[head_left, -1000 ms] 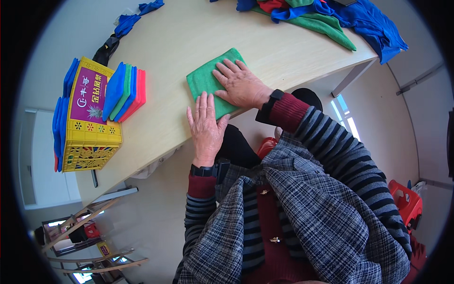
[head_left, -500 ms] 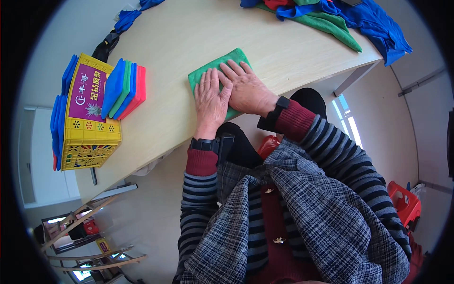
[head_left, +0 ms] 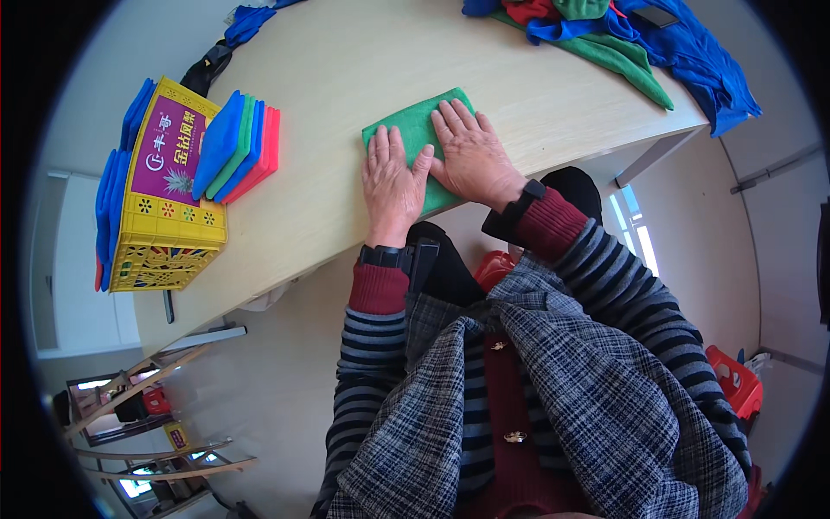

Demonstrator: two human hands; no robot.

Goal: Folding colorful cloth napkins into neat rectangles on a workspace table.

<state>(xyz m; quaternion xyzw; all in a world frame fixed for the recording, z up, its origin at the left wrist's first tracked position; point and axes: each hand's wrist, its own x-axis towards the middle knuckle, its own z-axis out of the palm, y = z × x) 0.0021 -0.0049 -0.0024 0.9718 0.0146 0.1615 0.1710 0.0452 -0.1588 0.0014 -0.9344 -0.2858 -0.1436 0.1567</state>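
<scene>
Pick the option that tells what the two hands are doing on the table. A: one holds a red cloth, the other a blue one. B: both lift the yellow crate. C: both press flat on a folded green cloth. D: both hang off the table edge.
C: the left hand and right hand lie palm-down, side by side, on the folded green cloth near the table edge.

Both hands (head_left: 432,169) lie flat on green cloth (head_left: 415,130).
</scene>
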